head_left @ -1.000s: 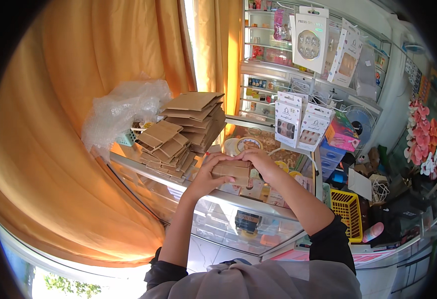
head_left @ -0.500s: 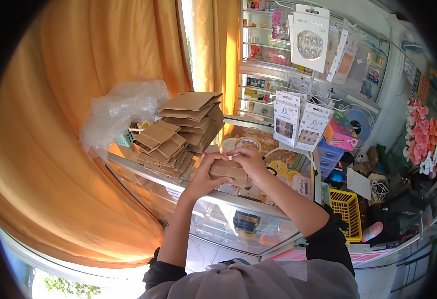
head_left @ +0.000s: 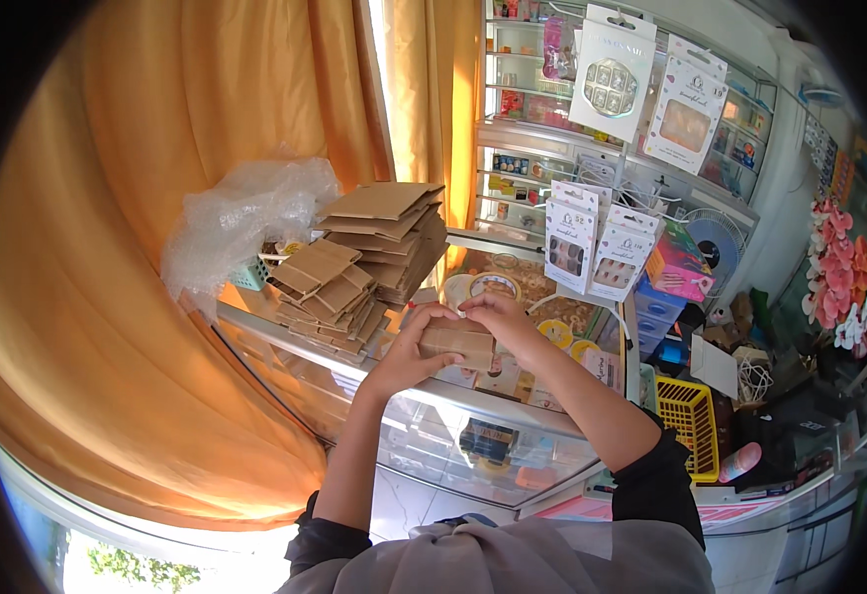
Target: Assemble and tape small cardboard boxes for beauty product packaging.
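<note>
A small brown cardboard box (head_left: 459,345) is held above the glass counter, close to its front edge. My left hand (head_left: 410,354) grips its left side, with the thumb across the near face and the fingers over the far top edge. My right hand (head_left: 501,319) is at the box's far right top corner, its fingers bent together on the edge. Whether those fingertips pinch a flap is hidden. Left of the hands lie flattened cardboard boxes in two piles, a lower one (head_left: 325,282) in front and a taller one (head_left: 394,223) behind.
Bubble wrap (head_left: 245,223) bulges at the counter's left end beside an orange curtain (head_left: 146,297). A tape roll (head_left: 496,285) lies beyond my hands. Nail packets (head_left: 570,243) hang on a rack to the right, near a yellow basket (head_left: 686,421) and a blue fan (head_left: 716,238).
My right fingers have shifted slightly right along the box's far edge, and more of the box's top shows. A hanging nail packet at the upper right has swung round to face me.
</note>
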`<state>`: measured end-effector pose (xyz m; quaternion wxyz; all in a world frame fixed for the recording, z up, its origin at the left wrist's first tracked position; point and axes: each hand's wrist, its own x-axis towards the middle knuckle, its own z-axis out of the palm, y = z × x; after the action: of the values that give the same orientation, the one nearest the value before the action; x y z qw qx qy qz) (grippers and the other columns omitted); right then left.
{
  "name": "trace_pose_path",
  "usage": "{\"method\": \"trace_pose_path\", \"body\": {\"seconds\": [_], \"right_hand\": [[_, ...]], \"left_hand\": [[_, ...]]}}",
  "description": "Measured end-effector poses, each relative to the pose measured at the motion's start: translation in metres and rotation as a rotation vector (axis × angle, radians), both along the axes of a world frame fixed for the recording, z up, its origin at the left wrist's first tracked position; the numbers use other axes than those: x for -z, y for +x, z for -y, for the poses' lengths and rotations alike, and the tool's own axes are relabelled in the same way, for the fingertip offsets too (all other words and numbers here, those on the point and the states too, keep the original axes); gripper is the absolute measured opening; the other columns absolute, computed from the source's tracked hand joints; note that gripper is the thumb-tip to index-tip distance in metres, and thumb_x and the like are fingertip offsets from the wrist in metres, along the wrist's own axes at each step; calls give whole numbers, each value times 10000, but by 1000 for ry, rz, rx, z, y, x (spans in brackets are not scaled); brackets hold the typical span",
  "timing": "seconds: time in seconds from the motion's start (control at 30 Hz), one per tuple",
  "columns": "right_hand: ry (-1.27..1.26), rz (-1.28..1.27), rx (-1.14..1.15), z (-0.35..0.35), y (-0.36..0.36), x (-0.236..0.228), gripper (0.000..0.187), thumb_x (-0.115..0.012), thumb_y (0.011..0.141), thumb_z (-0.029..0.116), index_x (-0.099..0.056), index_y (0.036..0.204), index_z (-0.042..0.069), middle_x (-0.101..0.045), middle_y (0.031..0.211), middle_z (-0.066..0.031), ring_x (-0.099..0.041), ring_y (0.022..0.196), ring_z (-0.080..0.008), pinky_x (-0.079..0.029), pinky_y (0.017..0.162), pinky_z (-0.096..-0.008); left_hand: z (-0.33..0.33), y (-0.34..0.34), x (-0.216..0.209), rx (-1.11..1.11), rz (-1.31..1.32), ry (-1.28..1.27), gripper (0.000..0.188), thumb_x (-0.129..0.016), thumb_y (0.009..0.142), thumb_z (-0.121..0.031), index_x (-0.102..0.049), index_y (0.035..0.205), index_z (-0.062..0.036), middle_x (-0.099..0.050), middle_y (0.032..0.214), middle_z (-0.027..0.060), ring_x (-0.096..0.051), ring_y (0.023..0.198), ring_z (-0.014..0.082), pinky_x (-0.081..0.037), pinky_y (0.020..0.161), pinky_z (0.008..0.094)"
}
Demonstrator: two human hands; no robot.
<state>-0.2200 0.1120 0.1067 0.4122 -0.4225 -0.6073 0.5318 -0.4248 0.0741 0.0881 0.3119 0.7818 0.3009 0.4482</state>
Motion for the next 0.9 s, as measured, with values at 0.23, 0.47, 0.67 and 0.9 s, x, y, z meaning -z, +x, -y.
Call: {"method": "trace_pose_path", "body": {"seconds": [0.23, 0.47, 0.67, 0.9], "right_hand": [[95, 174, -183, 0, 11, -11, 296, -664, 902, 150, -632, 1180, 56, -639, 1064, -53, -599, 983, -123, -493, 839, -273], [53, 172, -185, 6, 6, -11, 299, -661, 908, 150, -628, 1191, 59, -634, 1062, -51, -595, 984, -135, -480, 865, -280], [164, 247, -172, 5, 10, -12, 307, -648, 915, 157, -607, 1208, 75, -633, 1044, -46, -587, 945, -141, -482, 852, -288], [247, 294, -181, 9, 12, -17, 310, -633, 918, 158, -578, 1211, 73, -619, 1083, -72, -589, 952, -158, -483, 851, -301]], "left_hand": [[1, -2, -3, 14, -12, -32, 684, -788, 760, -29, -437, 1341, -113, -481, 1313, 63, -454, 1269, 178, -396, 1043, 326], [-1, -5, 1, 11, -35, -48, 688, -742, 775, 8, -427, 1371, -129, -479, 1318, 58, -459, 1267, 198, -376, 1066, 335], [2, -3, -7, 38, -42, -73, 668, -721, 792, 11, -428, 1375, -132, -478, 1327, 54, -466, 1252, 188, -372, 1069, 335], [0, -2, -3, 34, 67, -190, 659, -710, 769, 14, -448, 1357, -128, -476, 1325, 53, -461, 1260, 192, -362, 1074, 333]]}}
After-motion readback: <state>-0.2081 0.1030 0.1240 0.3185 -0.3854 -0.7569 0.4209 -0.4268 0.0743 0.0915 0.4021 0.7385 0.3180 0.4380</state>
